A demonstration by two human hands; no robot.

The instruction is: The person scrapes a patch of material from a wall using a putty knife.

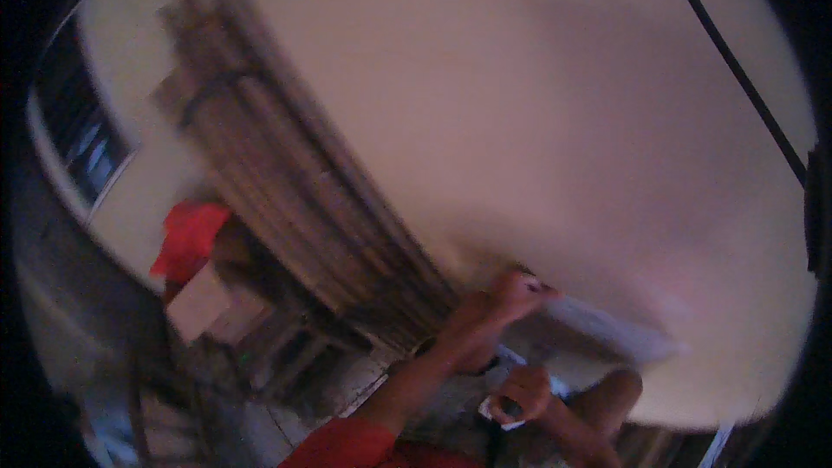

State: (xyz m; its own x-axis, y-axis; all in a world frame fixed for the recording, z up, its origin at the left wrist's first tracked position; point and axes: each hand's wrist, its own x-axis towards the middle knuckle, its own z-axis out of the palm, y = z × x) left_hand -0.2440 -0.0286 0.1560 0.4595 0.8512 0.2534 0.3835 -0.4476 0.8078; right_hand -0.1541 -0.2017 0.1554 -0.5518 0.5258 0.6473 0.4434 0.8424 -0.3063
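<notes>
A wide fisheye camera, the left one of a pair on the person's head, looks forward and down toward a pale wall (555,104). It sits fairly near the left hand (518,293) and right hand (523,392), both low in view, with a bundle of poles (295,182) slanting across its left side.

No text, label, number or sign can be read in this dim, blurred view.
</notes>
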